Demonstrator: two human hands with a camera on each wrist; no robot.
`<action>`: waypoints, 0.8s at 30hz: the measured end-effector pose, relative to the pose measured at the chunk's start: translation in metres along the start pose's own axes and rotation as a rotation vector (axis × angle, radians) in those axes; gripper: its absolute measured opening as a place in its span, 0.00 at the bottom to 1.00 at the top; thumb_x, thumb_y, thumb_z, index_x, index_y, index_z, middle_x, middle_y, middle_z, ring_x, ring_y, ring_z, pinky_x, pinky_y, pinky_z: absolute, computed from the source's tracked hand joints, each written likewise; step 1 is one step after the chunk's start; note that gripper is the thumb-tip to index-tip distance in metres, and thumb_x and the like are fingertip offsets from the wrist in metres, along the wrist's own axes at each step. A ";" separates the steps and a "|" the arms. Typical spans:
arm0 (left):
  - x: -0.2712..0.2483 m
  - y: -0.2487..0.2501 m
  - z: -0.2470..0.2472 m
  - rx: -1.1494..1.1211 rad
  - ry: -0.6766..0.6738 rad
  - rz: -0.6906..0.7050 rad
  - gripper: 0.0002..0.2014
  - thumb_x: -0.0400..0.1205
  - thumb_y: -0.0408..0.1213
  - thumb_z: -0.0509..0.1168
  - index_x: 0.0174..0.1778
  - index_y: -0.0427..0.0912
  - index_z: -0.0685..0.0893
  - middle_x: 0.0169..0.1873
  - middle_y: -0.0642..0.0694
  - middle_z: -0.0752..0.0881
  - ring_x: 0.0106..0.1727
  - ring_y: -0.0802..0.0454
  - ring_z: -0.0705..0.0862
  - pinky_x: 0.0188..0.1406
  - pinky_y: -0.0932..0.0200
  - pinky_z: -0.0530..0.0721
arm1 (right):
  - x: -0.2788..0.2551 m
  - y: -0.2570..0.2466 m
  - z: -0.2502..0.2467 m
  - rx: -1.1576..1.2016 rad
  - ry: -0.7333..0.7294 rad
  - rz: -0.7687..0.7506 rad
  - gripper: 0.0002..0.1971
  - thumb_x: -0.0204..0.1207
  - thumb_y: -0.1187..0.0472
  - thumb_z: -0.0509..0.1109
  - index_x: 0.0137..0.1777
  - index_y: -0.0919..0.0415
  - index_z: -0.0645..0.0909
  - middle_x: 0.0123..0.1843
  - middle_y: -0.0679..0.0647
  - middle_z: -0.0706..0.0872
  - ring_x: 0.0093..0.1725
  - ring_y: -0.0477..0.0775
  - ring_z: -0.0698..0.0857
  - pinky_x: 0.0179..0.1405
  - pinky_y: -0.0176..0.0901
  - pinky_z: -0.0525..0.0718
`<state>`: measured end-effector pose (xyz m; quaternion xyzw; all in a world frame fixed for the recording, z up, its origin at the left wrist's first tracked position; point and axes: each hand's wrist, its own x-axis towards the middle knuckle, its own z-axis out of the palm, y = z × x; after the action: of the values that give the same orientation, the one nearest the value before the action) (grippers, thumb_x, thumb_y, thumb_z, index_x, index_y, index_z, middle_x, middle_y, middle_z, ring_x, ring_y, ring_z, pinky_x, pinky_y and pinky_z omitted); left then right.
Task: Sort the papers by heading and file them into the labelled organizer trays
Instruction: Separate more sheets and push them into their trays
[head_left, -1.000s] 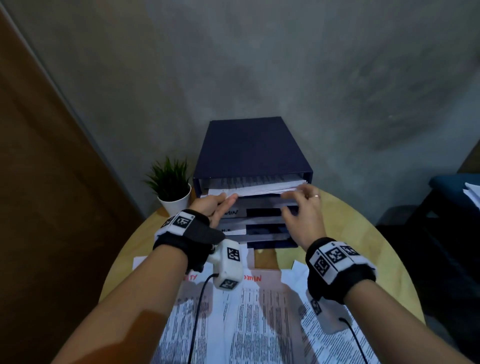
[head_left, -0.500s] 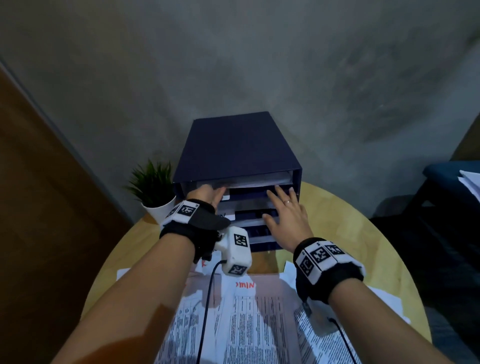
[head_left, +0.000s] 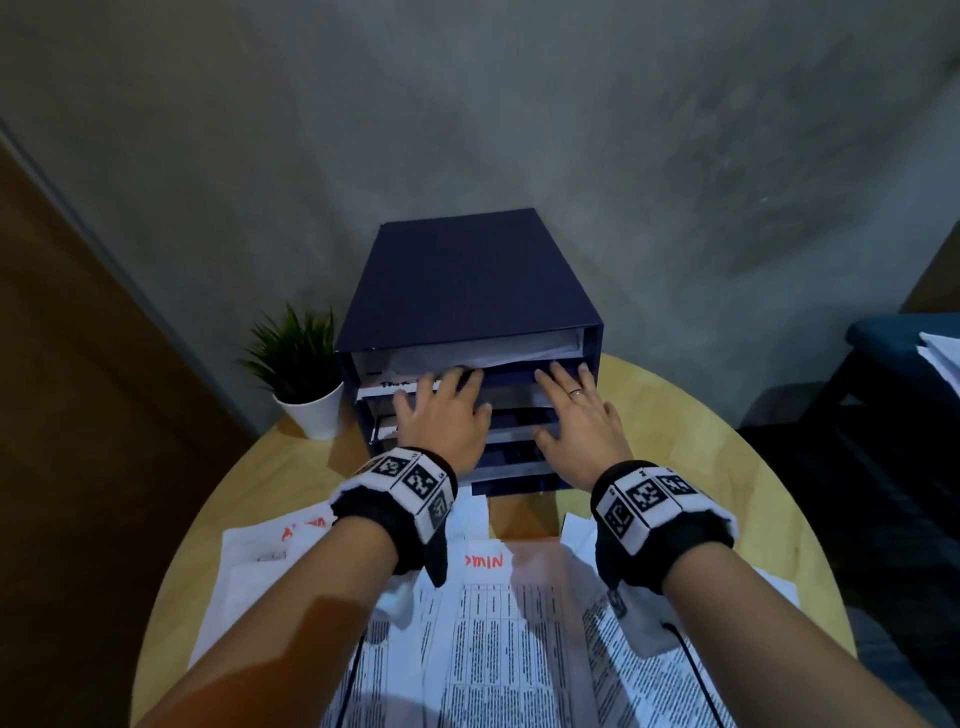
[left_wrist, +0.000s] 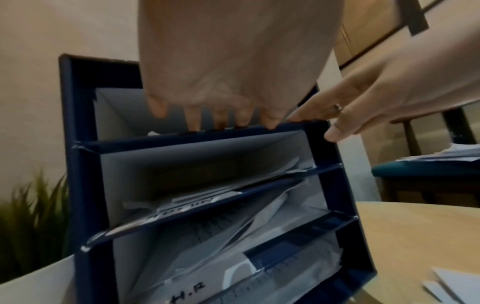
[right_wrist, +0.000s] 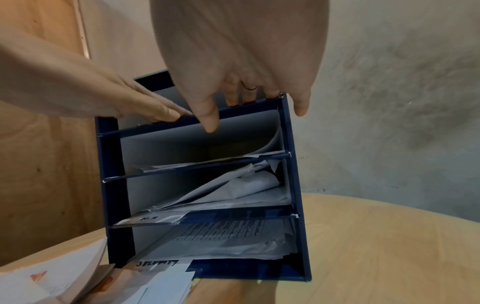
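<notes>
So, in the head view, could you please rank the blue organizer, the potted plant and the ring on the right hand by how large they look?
1. The blue organizer, clearly largest.
2. The potted plant, beside it at similar depth, so the ranking is fair.
3. The ring on the right hand, by far the smallest.

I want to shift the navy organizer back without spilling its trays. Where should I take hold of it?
Take the organizer by its two outer side walls, one hand from each side, low down. The front is open, with loose papers in the trays, so a front grip would disturb them.

Round wooden table (head_left: 675, 426): navy organizer (head_left: 467, 280), potted plant (head_left: 301, 374), loose papers (head_left: 498, 639).
</notes>
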<state>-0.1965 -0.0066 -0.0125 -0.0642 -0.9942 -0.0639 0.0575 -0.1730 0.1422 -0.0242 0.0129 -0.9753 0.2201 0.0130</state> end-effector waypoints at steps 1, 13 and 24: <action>0.002 -0.002 0.001 0.036 -0.025 0.017 0.24 0.87 0.50 0.46 0.81 0.55 0.57 0.80 0.54 0.61 0.81 0.45 0.58 0.76 0.37 0.55 | 0.000 0.001 0.000 -0.003 -0.001 -0.001 0.34 0.82 0.57 0.59 0.84 0.49 0.48 0.87 0.45 0.44 0.86 0.52 0.40 0.82 0.61 0.53; 0.016 -0.006 -0.007 -0.033 -0.200 -0.034 0.29 0.86 0.55 0.41 0.84 0.51 0.50 0.84 0.52 0.49 0.85 0.45 0.46 0.80 0.33 0.44 | -0.002 0.002 0.000 -0.019 -0.009 -0.014 0.36 0.81 0.57 0.61 0.84 0.49 0.46 0.86 0.45 0.42 0.86 0.52 0.38 0.82 0.59 0.55; 0.007 -0.012 -0.008 -0.125 -0.128 0.036 0.28 0.86 0.49 0.50 0.83 0.45 0.56 0.84 0.45 0.53 0.84 0.44 0.52 0.83 0.38 0.48 | -0.006 0.007 -0.011 -0.069 -0.137 -0.028 0.38 0.82 0.57 0.61 0.84 0.51 0.42 0.86 0.46 0.38 0.85 0.52 0.37 0.82 0.60 0.52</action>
<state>-0.2042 -0.0185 -0.0051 -0.0893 -0.9886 -0.1207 -0.0091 -0.1667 0.1533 -0.0175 0.0410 -0.9807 0.1846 -0.0503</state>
